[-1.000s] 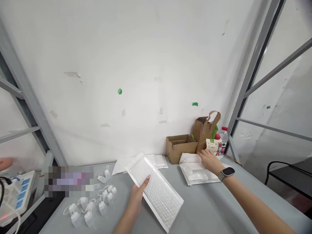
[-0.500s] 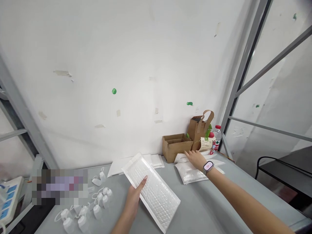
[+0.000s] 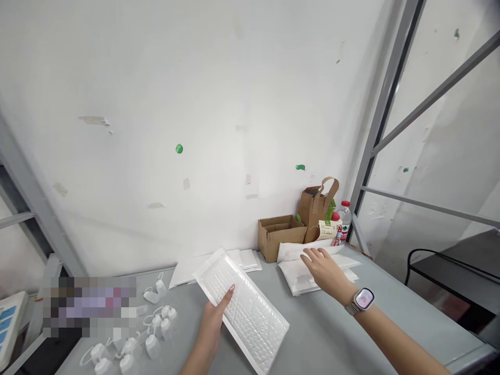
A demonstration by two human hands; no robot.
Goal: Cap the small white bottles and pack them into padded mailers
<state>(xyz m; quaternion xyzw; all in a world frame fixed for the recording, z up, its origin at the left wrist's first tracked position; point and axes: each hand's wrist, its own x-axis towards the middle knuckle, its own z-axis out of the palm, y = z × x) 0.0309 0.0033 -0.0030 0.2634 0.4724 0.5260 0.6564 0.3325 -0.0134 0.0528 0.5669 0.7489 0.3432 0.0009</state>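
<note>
My left hand [image 3: 215,316] grips a white bubble mailer [image 3: 248,312] along its left edge, thumb on top and the other fingers hidden beneath. The mailer is tilted above the table, its bubbled face toward me. At the right, my right hand [image 3: 325,268] hovers over a pile of white mailers [image 3: 295,276], fingers loosely bent and slightly apart, with nothing visible in them. A watch [image 3: 360,300] is on that wrist. More flat white mailers [image 3: 250,259] lie at the wall, partly behind the held one.
Several small white capped bottles with loops [image 3: 152,345] stand on the grey table at the left. A cardboard box [image 3: 269,245], a brown paper bag [image 3: 310,213] and a red-capped bottle [image 3: 344,214] line the back right. A power strip [image 3: 13,323] is far left.
My right hand has drawn back slightly toward me and to the right over the mailer pile. My left hand keeps the bubble mailer in nearly the same place. The view has shifted slightly.
</note>
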